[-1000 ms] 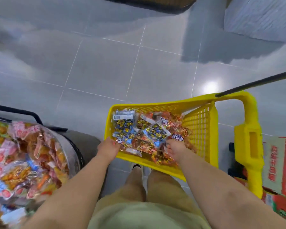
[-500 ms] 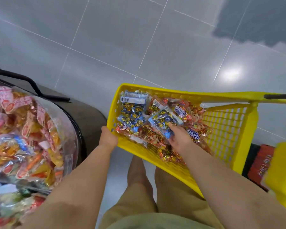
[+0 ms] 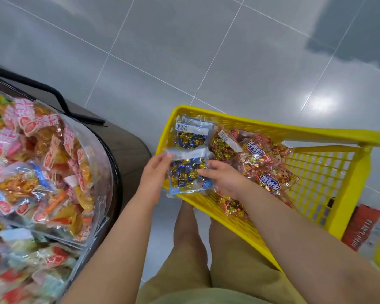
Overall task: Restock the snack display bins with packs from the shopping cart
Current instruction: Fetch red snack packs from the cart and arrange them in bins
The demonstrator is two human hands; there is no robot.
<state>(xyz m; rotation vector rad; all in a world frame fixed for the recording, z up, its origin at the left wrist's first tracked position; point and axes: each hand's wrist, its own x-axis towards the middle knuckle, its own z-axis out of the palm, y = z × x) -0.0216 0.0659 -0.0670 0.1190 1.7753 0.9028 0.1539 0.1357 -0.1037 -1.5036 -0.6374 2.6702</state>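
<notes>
Legs (image 3: 191, 244): standing in the strip of floor between the bin and the cart, with the cart's near wall touching the right thigh.
Left hand (image 3: 155, 170): fingertips pinch the white header at the top left corner of the blue candy pack (image 3: 188, 172).
Right hand (image 3: 223, 178): fingers curled round the pack's right edge, thumb lying across its face.
Blue candy pack: held flat between both hands over the near left corner of the yellow shopping cart (image 3: 316, 176), its lower edge overhanging the near rim.
Cart contents: a second blue pack (image 3: 192, 133) lies in the far left corner; red and gold packs (image 3: 263, 163) are piled along the middle; the mesh on the right is bare.
Display bin (image 3: 106, 159): on the left, its clear curved wall holding heaped orange and red snack packs (image 3: 53, 161), which lie below the rim.
Gap: a narrow wedge of floor separates the bin's dark base (image 3: 127, 148) from the cart's left corner.
Red carton (image 3: 364, 231): on the floor just beyond the cart's right end.
Grey tiled floor (image 3: 173, 51): stretches wide past the cart's far rim.
</notes>
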